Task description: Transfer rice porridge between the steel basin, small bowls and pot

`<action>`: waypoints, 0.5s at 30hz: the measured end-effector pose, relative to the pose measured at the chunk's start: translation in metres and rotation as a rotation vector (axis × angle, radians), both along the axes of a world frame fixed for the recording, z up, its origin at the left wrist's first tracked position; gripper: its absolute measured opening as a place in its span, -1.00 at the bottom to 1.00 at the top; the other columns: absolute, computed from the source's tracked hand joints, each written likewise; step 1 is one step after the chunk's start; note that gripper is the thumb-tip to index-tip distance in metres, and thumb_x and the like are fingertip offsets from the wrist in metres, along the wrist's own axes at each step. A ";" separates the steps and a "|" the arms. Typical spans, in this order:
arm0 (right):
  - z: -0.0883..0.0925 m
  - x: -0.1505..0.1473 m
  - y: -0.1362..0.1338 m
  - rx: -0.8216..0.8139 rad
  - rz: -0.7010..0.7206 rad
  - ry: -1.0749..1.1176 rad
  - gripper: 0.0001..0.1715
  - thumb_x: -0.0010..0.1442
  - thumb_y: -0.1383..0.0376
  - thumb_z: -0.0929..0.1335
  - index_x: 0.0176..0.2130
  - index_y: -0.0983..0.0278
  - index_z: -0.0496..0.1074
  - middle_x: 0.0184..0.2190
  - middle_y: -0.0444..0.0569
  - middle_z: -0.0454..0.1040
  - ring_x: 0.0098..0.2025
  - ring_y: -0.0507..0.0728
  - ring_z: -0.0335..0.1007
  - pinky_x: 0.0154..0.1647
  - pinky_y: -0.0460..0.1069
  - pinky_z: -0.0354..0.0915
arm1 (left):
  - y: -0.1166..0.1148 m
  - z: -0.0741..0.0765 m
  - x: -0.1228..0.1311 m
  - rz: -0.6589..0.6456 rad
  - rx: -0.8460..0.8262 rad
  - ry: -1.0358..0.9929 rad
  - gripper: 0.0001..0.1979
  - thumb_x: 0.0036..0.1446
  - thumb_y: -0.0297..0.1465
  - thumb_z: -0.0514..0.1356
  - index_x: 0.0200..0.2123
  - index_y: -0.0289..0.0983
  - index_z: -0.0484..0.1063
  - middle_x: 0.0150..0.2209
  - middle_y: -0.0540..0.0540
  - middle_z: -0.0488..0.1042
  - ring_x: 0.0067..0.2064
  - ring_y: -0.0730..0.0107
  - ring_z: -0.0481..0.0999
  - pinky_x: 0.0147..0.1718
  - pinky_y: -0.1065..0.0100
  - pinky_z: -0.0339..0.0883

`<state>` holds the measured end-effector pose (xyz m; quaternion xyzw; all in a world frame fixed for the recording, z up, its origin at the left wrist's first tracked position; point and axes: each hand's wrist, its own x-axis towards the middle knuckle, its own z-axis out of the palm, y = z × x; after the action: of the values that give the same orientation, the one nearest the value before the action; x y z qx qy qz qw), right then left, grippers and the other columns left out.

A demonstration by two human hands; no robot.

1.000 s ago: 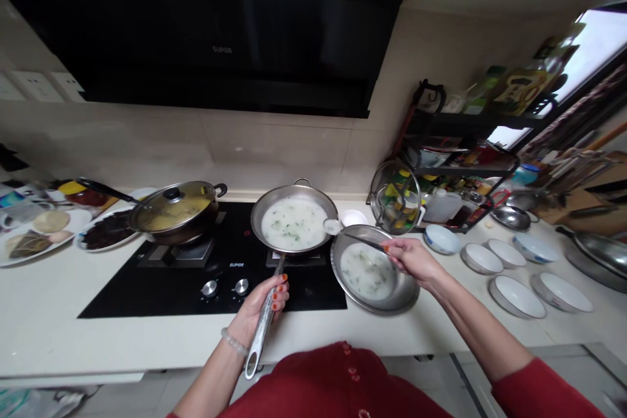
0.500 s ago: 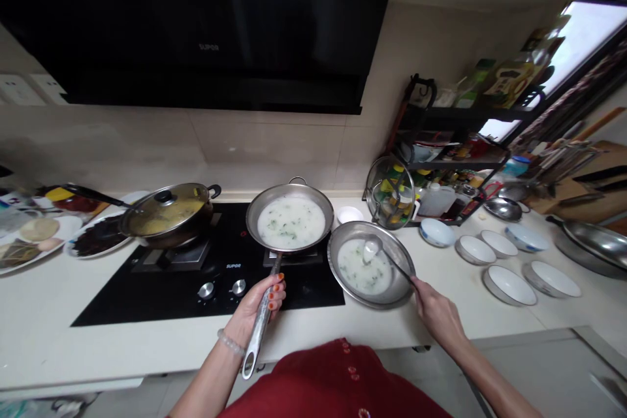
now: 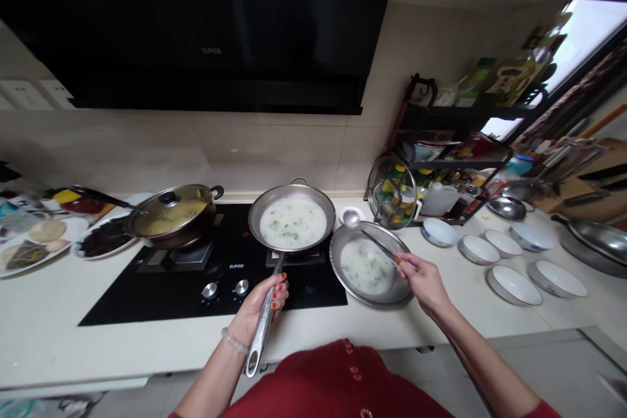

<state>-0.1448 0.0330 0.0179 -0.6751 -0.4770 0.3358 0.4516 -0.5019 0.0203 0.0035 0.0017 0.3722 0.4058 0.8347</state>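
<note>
My left hand (image 3: 267, 300) is wrapped round the long metal handle of a pan (image 3: 252, 219) on the right burner. White soup with green bits (image 3: 292, 221) fills much of that pan. In my right hand (image 3: 422, 279) is the dark handle of a ladle (image 3: 351, 218), whose bowl is above the back left rim of a wide steel basin (image 3: 337, 268). The basin stands on the counter beside the stove and holds similar white soup (image 3: 366, 266).
A lidded pan (image 3: 169, 217) stands on the left burner (image 3: 176, 258), with plates of food (image 3: 73, 228) farther left. Behind the basin are a glass lid (image 3: 390, 191) and a bottle rack (image 3: 455, 160). Several bowls (image 3: 514, 284) stand at the right.
My right hand has raised the ladle out of the basin's soup and moved its bowl left and back, over the rim. My left hand keeps its hold on the pan handle.
</note>
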 end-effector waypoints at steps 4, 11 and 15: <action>0.022 -0.040 0.027 0.022 0.207 -0.192 -0.51 0.08 0.19 0.24 -0.11 0.42 0.50 -0.58 -0.04 0.45 -0.52 0.13 0.35 -0.47 -0.02 0.24 | 0.001 -0.007 -0.003 -0.059 0.017 -0.006 -0.72 0.30 -0.40 -0.01 -0.49 -0.32 0.21 -0.67 0.10 0.12 -0.74 0.70 0.09 -0.78 0.65 0.01; 0.039 -0.097 0.065 -0.029 0.444 -0.873 -0.59 0.25 0.38 0.16 -0.02 0.30 0.46 -0.24 0.15 0.57 -0.18 0.22 0.48 -0.16 0.01 0.23 | 0.003 -0.016 -0.006 -0.056 0.049 -0.042 -0.78 0.23 -0.42 0.09 -0.48 -0.31 0.21 -0.66 0.10 0.15 -0.73 0.68 0.13 -0.79 0.64 0.03; 0.031 -0.114 0.078 -0.101 0.442 -0.821 -0.65 0.20 0.42 0.21 -0.08 0.32 0.46 -0.31 0.16 0.55 -0.19 0.25 0.46 -0.17 0.04 0.21 | 0.002 -0.012 -0.006 -0.073 0.024 -0.035 -0.78 0.24 -0.41 0.07 -0.47 -0.31 0.22 -0.66 0.10 0.14 -0.74 0.66 0.13 -0.79 0.62 0.06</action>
<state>-0.2592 0.1113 0.0493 -0.6553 -0.7319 0.1517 0.1097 -0.5074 0.0222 -0.0089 0.0181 0.3522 0.3793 0.8554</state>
